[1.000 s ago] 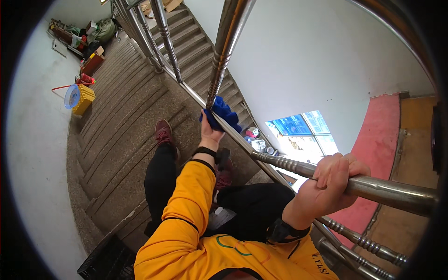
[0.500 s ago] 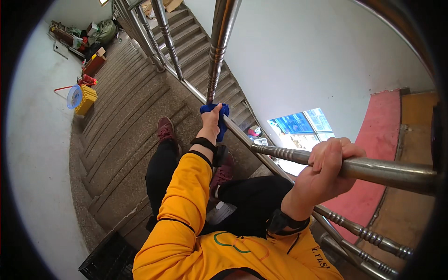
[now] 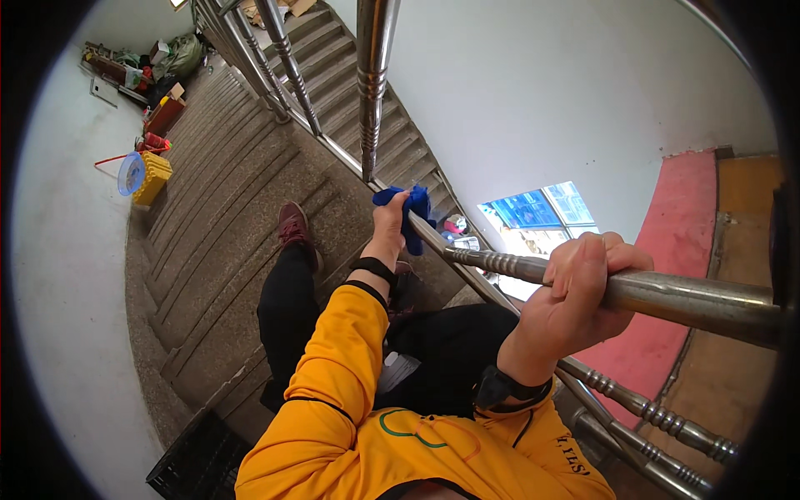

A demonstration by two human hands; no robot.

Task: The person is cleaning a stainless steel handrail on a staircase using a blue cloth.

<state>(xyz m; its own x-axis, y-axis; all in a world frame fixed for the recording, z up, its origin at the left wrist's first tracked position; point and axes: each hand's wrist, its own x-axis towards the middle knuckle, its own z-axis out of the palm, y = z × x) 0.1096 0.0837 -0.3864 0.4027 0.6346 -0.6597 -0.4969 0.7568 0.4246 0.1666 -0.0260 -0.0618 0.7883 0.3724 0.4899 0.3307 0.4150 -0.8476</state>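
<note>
One cloth: we see a blue cloth [image 3: 406,215] bunched in our left hand [image 3: 388,223], pressed against the lower metal rail [image 3: 467,279] of the stair railing, just under a vertical baluster [image 3: 372,83].
Left hand: our fingers are closed around the cloth, and the arm is stretched forward and down, in a yellow sleeve [image 3: 333,367] with a black band at the wrist.
Right hand: our right hand [image 3: 579,292] is wrapped tightly around a steel baluster [image 3: 667,296] that looks almost horizontal in this view; the fingers are curled over the top of it.
Wrist: we wear a black watch [image 3: 504,387] on the right wrist.
Railing: more turned steel balusters [image 3: 650,412] run below the right hand, and others stand at the top of the view.
Legs: our dark trousers [image 3: 287,308] and one dark red shoe [image 3: 293,227] rest on the grey stone steps [image 3: 217,208].
Landing below: we see a yellow basket [image 3: 154,177] with a pale blue round thing beside it, and a pile of bags and boxes further up.
Lower edge: a black crate [image 3: 196,467] stands on the step beside us.
Wall: white, with a bright window [image 3: 542,212] below the railing.
</note>
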